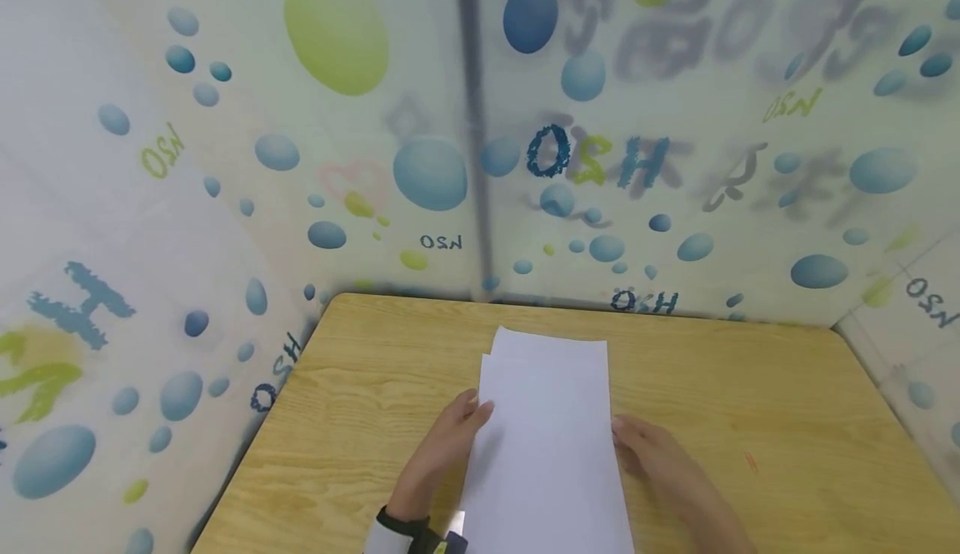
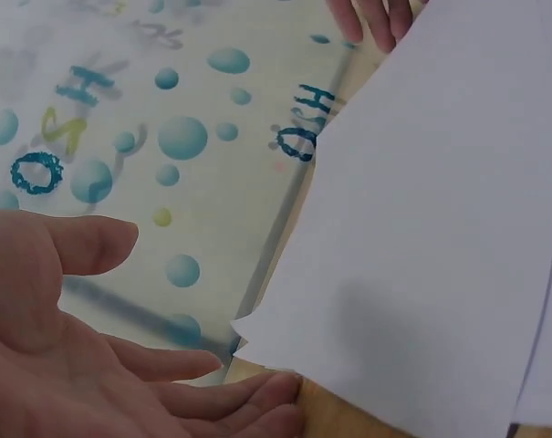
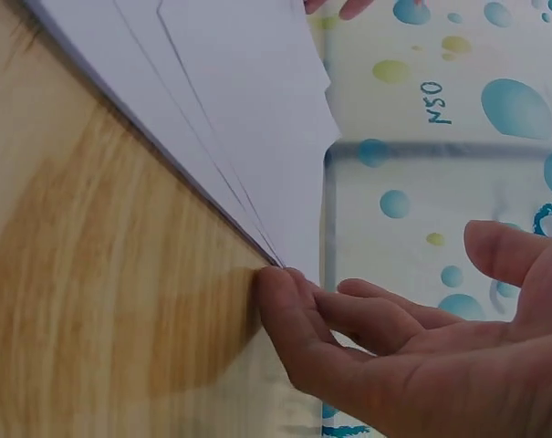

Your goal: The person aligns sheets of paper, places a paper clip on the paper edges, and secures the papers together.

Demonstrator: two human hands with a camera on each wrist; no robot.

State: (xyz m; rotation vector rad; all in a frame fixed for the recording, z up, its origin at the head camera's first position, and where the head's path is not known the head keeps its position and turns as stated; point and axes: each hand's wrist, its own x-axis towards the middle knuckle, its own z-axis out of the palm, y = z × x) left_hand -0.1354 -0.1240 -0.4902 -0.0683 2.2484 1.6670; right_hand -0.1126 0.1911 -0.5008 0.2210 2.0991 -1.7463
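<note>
White sheets of paper (image 1: 551, 446) lie lengthwise in a loose stack, the back sheet jutting out past the top one at the far end. Along their left edge is my left hand (image 1: 446, 441), thumb spread from the fingers. In the left wrist view this hand (image 2: 75, 347) has its fingertips by a corner of the paper (image 2: 412, 210). My right hand (image 1: 663, 458) is at the opposite long edge. The right wrist view shows its fingertips (image 3: 274, 283) against the edges of the sheets (image 3: 248, 119), with the thumb held away from them.
The wooden table (image 1: 367, 379) reaches back to a wall covering (image 1: 360, 171) printed with bubbles and letters, which also runs along the left and right sides. A dark band with a device (image 1: 442, 544) is on my left wrist. A small reddish mark (image 1: 752, 462) shows on the tabletop.
</note>
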